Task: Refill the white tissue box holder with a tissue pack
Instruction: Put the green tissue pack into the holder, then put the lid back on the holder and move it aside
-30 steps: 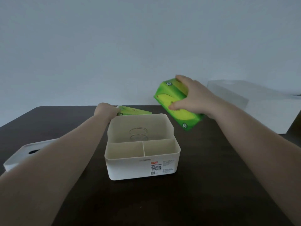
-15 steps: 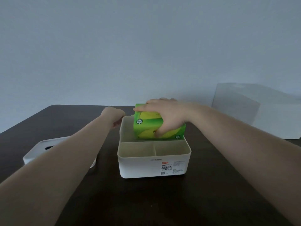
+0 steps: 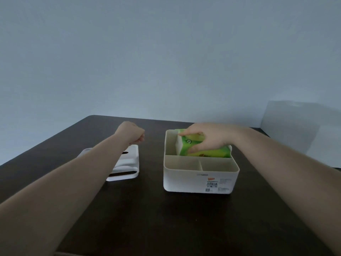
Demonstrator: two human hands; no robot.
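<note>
The white tissue box holder stands open on the dark table, right of centre, with two small empty compartments at its front. A green tissue pack sits tilted in the large rear compartment, its left end raised above the rim. My right hand grips the pack from above, fingers around its top and near side. My left hand hovers in a fist over the table, left of the holder and apart from it. Under my left forearm lies the holder's white lid, flat on the table with a dark slot.
A pale translucent box stands at the table's far right edge against the wall. The dark table stretches toward me in front of the holder. My two forearms reach in from the lower corners.
My right hand has brought the green pack from the air down into the holder's rear compartment. My left hand left the holder's rim and moved left. The view shifted, so the holder appears further right.
</note>
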